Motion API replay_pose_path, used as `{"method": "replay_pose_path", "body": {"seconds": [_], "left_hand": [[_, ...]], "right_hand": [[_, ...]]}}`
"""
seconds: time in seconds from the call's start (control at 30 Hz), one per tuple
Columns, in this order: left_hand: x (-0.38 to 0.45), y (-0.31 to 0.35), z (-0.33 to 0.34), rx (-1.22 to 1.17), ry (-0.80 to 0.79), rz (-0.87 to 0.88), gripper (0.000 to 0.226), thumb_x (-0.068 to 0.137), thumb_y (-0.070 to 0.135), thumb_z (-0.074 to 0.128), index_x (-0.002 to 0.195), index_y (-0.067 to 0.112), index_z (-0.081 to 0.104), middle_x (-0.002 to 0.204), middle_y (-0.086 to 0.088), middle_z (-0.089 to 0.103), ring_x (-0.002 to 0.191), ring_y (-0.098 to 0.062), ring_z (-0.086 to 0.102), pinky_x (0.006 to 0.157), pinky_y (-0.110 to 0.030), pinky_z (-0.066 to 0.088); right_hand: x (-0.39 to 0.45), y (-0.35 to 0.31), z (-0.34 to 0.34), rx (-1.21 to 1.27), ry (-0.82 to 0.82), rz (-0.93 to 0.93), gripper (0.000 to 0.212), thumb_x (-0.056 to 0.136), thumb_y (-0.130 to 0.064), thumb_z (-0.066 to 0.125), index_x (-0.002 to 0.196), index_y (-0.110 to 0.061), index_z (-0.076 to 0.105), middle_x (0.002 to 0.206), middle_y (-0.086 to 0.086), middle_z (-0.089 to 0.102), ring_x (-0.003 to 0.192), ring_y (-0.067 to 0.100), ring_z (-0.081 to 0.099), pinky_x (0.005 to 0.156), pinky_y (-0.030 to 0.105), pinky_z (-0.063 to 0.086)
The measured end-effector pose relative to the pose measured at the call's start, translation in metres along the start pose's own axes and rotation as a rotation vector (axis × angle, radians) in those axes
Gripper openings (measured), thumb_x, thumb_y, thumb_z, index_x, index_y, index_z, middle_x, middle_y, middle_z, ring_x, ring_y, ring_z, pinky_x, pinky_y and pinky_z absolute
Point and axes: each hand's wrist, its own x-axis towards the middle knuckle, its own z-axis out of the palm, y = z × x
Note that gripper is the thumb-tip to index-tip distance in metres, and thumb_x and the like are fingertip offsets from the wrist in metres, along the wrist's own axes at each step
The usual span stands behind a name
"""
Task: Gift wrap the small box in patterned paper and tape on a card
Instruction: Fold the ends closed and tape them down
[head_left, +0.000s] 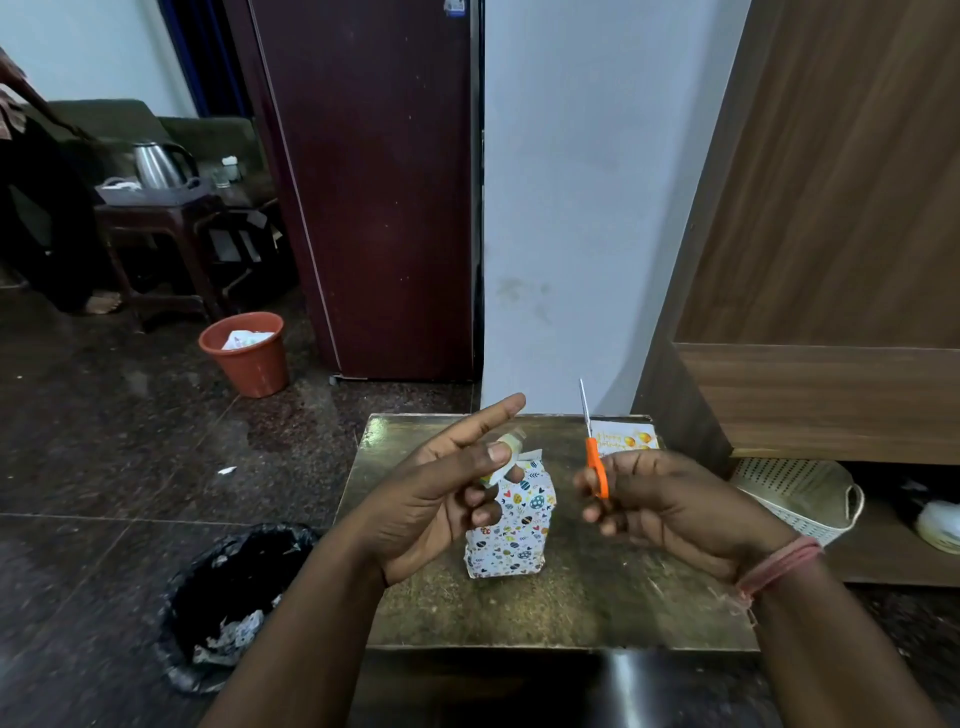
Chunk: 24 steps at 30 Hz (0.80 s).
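Observation:
The small box (514, 525), covered in white paper with coloured egg and heart prints, stands upright in the middle of the small brown table (571, 608). My left hand (441, 499) hovers just above and left of it, its index finger pointing out, with a piece of clear tape (511, 441) stuck at the thumb. My right hand (670, 504) holds orange-handled scissors (594, 452), blades closed and pointing up. A card (626, 436) with yellow balloons lies at the table's far right corner.
A black-lined bin (234, 603) with paper scraps sits on the floor at left. An orange bucket (247, 351) stands further back by a dark fridge (374, 182). A woven basket (800, 493) rests under the wooden shelf at right. A person stands at far left.

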Motion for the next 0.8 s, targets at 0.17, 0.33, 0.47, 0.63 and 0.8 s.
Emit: {"method": "replay_pose_path", "body": {"seconds": [0.17,0.33,0.47,0.63,0.8], "left_hand": [[0.003,-0.001,0.008,-0.005,0.048,0.059,0.057,0.085,0.017,0.075,0.140,0.028,0.064,0.098,-0.011,0.064,0.061,-0.006,0.040,0.059,-0.023,0.043],[0.005,-0.005,0.010,0.039,0.063,0.061,0.059,0.083,0.017,0.078,0.139,0.028,0.064,0.099,-0.016,0.047,0.062,-0.007,0.037,0.057,-0.024,0.037],[0.006,-0.006,0.011,0.046,0.058,0.058,0.061,0.080,0.018,0.080,0.138,0.028,0.065,0.106,-0.015,0.044,0.061,-0.007,0.036,0.056,-0.023,0.037],[0.007,-0.008,0.012,0.058,0.069,0.058,0.062,0.079,0.017,0.082,0.138,0.028,0.065,0.110,-0.015,0.043,0.063,-0.008,0.035,0.055,-0.023,0.038],[0.008,-0.008,0.012,0.061,0.078,0.063,0.060,0.080,0.017,0.081,0.137,0.027,0.066,0.109,-0.015,0.043,0.065,-0.010,0.035,0.055,-0.023,0.039]], "right_hand": [[0.028,0.043,-0.008,-1.191,0.428,0.236,0.015,0.082,-0.034,0.065,0.084,-0.020,0.065,0.096,0.005,0.069,0.084,0.020,0.063,0.071,0.022,0.044],[0.030,0.065,0.011,-1.210,0.643,0.206,0.027,0.095,-0.025,0.058,0.120,-0.017,0.065,0.123,0.009,0.068,0.114,0.027,0.063,0.087,0.024,0.045],[0.038,0.073,0.020,-1.210,0.650,0.267,0.024,0.095,-0.024,0.055,0.111,-0.013,0.069,0.119,0.009,0.069,0.111,0.026,0.065,0.091,0.029,0.049],[0.044,0.071,0.019,-1.254,0.676,0.242,0.023,0.094,-0.027,0.055,0.107,-0.013,0.068,0.114,0.009,0.069,0.106,0.028,0.067,0.087,0.032,0.052],[0.052,0.071,0.018,-1.255,0.695,0.249,0.027,0.089,-0.031,0.066,0.111,-0.015,0.067,0.113,0.008,0.068,0.105,0.028,0.066,0.086,0.031,0.053]]}}
